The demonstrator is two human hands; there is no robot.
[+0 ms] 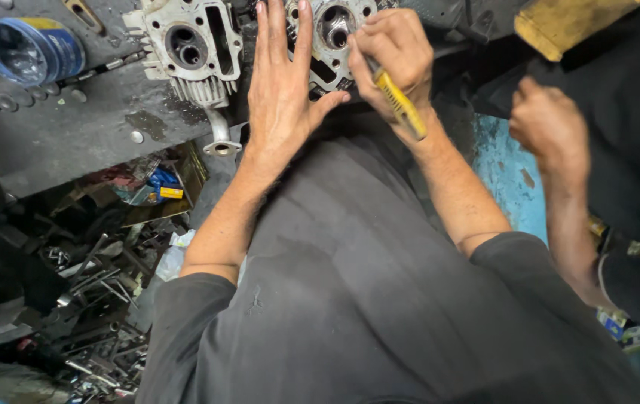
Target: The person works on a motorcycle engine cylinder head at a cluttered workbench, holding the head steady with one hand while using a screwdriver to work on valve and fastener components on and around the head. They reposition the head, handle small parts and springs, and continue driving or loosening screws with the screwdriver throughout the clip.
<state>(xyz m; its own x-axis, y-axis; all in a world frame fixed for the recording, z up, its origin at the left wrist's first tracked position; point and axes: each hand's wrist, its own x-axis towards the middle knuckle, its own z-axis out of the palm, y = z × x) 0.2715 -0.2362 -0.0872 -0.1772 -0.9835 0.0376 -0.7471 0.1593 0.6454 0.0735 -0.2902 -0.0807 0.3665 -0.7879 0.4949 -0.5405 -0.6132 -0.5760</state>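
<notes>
Clearly the work in hand is scraping or cleaning the face of the cylinder head (335,34) at the top centre of the frame, on the dark surface (73,127). The left hand (282,90) lies flat on it, fingers released and spread, pressing the part down to steady it. The right hand (394,56) has its fingers clenched around a yellow-handled tool (400,105), the working end hidden under the hand at the head's face, so I cannot tell what tip it carries. The tool's long axis runs on a diagonal: handle end toward the lower right of the frame, tip toward the upper left, at the head.

By my judgement the next move calls for steady downward pressure from the flat hand while the tool is drawn in short strokes, kept shallow so it does not gouge the mating face.

A second cylinder head (189,49) sits just left of the first, and a blue tin (28,49) stands at the upper left. Another person's hand (548,123) hangs at the right edge, apart from the work.
</notes>
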